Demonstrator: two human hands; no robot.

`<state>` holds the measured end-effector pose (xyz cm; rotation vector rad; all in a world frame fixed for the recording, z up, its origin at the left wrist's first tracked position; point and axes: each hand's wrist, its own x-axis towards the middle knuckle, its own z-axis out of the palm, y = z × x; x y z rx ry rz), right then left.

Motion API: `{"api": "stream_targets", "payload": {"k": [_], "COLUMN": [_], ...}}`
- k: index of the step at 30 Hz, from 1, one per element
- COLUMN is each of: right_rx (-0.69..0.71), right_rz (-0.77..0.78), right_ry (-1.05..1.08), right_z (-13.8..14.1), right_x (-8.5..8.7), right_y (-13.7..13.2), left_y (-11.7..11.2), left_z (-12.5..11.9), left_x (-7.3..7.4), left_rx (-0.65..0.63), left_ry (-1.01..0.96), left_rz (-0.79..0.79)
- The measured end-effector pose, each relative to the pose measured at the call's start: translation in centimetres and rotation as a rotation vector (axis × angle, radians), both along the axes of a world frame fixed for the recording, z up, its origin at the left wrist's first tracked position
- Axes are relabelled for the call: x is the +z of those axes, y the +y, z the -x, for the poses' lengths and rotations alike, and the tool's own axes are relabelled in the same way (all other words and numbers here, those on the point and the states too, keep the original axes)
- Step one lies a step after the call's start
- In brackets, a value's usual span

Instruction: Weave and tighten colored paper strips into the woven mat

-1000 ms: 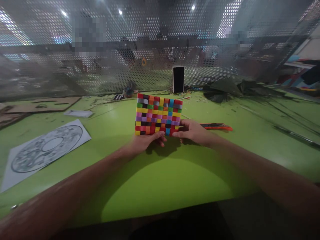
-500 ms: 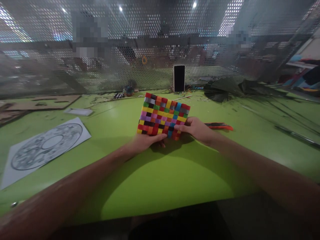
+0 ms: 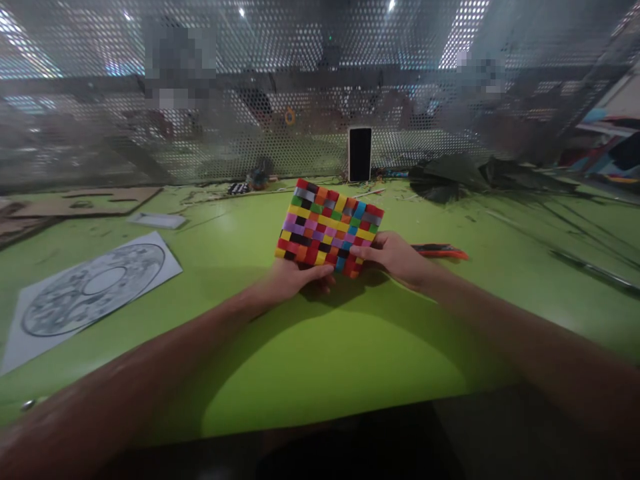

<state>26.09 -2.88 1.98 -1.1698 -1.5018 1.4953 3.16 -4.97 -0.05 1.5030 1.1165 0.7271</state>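
Between my hands is a woven mat (image 3: 327,227) of many-coloured strips in a checker pattern, held tilted above the green table. My left hand (image 3: 295,277) grips its lower edge, thumb on the front face and fingers behind and beneath. On the lower right side, my right hand (image 3: 387,253) pinches the mat with the thumb in front; its other fingers are mostly hidden behind. Just right of my right hand lies a red and black tool (image 3: 440,251), perhaps a cutter, partly covered by the hand.
A sheet with a printed ring design (image 3: 95,287) lies left on the green table (image 3: 320,367). Beyond are a white tray (image 3: 157,221), cardboard (image 3: 85,202), a dark-screened phone (image 3: 360,155) and dark leaves (image 3: 450,177). A thin metal tool (image 3: 595,270) lies right. A perforated screen (image 3: 300,80) stands behind.
The mat has tilted slightly, its top edge shifting a little up and to the right. Both hands keep their hold on it.
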Motion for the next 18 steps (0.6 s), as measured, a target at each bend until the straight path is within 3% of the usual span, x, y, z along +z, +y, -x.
{"api": "stream_targets", "payload": {"k": [11, 18], "right_rx": [-0.007, -0.029], "right_rz": [-0.001, 0.037], "right_ry": [-0.002, -0.028], "right_z": [-0.06, -0.01], "right_x": [-0.55, -0.27], "right_y": [0.24, -0.01], "left_y": [-0.22, -0.18], "left_z": [-0.29, -0.04], "left_x": [0.79, 0.38], "left_rx": [0.018, 0.037], "left_ry": [0.038, 0.072], "left_rz": [-0.069, -0.061]}}
